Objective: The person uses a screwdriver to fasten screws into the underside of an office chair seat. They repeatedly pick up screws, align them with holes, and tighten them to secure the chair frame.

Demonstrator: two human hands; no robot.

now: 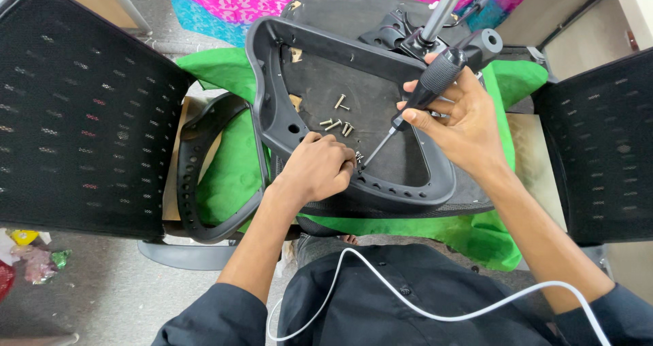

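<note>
An upturned black chair seat (354, 81) lies on a green cloth (231, 162) in front of me. My right hand (462, 125) grips a black-handled screwdriver (432, 84), its tip angled down at a screw (358, 158) on the seat frame. My left hand (320, 169) rests on the frame's near rim and pinches that screw with its fingertips. Several loose screws (338, 123) lie on the seat's underside, just above my left hand.
A black mesh chair back (75, 108) stands at left, another mesh panel (598, 142) at right. A black armrest piece (197, 176) lies on the cloth. A metal gas-lift column (441, 9) rises from the seat. A white cable (408, 298) crosses my lap.
</note>
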